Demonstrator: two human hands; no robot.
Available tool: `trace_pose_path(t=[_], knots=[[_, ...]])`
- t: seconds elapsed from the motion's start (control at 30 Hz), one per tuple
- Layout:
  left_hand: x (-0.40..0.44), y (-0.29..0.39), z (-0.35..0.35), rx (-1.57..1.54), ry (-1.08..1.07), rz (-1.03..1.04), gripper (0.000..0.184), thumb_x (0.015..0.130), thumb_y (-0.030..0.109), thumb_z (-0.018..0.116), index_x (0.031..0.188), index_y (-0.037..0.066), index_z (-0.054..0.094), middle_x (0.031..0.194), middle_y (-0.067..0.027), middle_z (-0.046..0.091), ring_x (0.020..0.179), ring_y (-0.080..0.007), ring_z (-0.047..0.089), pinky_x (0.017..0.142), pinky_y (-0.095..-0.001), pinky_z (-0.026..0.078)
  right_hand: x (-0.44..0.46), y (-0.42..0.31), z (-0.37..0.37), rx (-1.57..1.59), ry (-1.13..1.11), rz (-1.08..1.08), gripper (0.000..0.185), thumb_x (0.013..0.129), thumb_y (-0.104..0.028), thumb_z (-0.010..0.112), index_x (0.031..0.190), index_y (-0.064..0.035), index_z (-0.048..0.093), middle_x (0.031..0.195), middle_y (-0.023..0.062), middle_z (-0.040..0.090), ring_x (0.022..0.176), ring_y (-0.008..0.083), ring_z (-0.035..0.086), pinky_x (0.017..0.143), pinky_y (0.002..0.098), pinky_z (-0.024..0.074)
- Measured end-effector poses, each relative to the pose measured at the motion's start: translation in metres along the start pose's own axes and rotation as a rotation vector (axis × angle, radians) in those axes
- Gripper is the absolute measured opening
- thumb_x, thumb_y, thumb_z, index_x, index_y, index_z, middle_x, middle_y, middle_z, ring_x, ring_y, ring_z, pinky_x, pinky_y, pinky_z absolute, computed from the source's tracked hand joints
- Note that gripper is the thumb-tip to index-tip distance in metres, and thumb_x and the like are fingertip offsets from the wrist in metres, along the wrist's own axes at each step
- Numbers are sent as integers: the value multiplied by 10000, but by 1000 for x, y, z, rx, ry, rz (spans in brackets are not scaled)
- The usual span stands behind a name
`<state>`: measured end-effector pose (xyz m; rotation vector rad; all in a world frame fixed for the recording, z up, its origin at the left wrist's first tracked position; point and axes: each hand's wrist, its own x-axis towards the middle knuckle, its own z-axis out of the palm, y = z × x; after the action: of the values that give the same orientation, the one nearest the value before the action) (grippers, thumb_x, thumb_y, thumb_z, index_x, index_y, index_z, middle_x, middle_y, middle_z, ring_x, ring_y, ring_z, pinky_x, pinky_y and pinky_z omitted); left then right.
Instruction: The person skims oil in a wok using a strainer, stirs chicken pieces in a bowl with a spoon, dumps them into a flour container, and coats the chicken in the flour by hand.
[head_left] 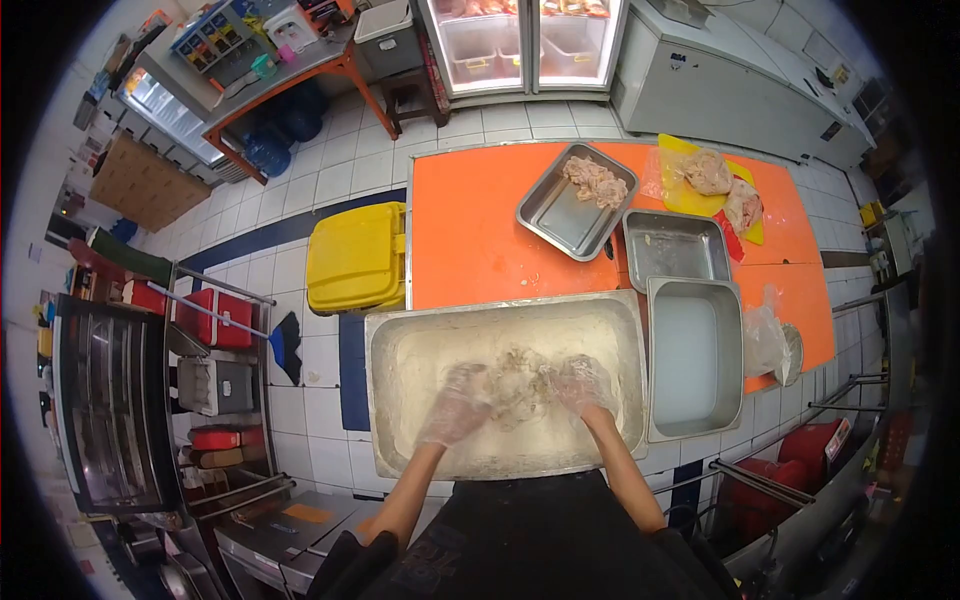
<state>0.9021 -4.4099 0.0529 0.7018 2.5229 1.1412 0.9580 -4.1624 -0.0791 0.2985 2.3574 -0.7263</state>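
the floury lumps (517,387) look soft, best scooped from below, but i can't tell if the left hand (457,405) or right hand (580,385) grips any.

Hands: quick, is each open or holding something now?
Left hand: gloved, blurred beside the floury pieces; open or closed can't be told.
Right hand: gloved, at the same pieces; can't be told either.

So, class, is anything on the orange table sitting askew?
Yes: the metal tray of pale pieces sits turned at an angle to the edges of the orange table, while the tray beside it lies nearly square.
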Motion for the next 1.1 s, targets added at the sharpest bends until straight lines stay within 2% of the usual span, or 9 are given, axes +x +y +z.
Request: trace_pose_path(t=[0.17,0.3,0.37,0.4,0.5,0.7,0.77,0.93,1.1], knots=[[-1,-118,93,-170,-229,-443,437,918,342,529,1163,-16,574,1284,-231,513,1177,-381,489,1047,-404,362,36,-24,68,-199,137,-232,484,964,-395,342,1318,-128,537,1459,104,406,1339,258,363,1131,355,248],[-5,-83,114,-207,-93,-417,454,927,340,518,1180,-34,556,1252,-223,541,1155,-368,515,1015,-409,382,14,-18,42,525,59,-238,505,984,-264,310,1468,-123,309,1505,127,323,1399,251,267,1155,343,189],[-24,-85,98,-66,220,-39,443,931,332,505,1199,-16,562,1231,-226,558,1121,-337,552,980,-403,406,-29,2,3,501,27,-269,498,987,-253,307,1454,-83,321,1506,134,318,1399,266,268,1156,347,189],[-35,-81,82,-242,206,-254,431,926,305,507,1212,-15,556,1209,-223,574,1105,-316,565,963,-391,420,-43,11,-13,474,5,-309,494,990,-242,305,1441,-43,333,1507,141,312,1399,281,269,1156,351,188],[-63,-99,37,659,-522,-324,288,902,129,542,1179,65,588,1206,-168,609,955,-224,653,834,-373,516,-50,40,-14,-48,21,-14,497,998,-243,287,1427,5,325,1498,173,310,1388,319,281,1151,370,195],[-63,-119,123,-200,-687,-169,450,918,270,508,1287,12,514,1253,-195,579,1177,-290,524,966,-354,431,-18,-11,44,-831,-435,-217,498,997,-339,301,1428,-103,384,1494,156,324,1384,248,298,1150,361,209],[-47,-84,138,-187,-765,-102,524,937,336,489,1329,-11,480,1278,-211,563,1256,-323,472,1016,-363,397,-55,-32,11,16,-463,-257,522,1001,-347,309,1459,-96,316,1517,144,281,1404,251,255,1157,357,181],[-18,15,80,30,-330,-651,645,868,451,590,1322,4,490,1249,-241,568,1174,-368,531,988,-415,414,-47,-12,24,523,-227,-179,549,1013,-359,278,1497,-109,213,1560,107,184,1426,263,199,1163,363,153],[8,-19,41,-43,10,-407,680,821,487,617,1201,-72,548,1211,-324,541,1221,-399,472,1029,-428,366,9,9,21,312,149,-281,626,987,-421,372,1451,-14,268,1483,205,315,1391,265,285,1131,347,230]])
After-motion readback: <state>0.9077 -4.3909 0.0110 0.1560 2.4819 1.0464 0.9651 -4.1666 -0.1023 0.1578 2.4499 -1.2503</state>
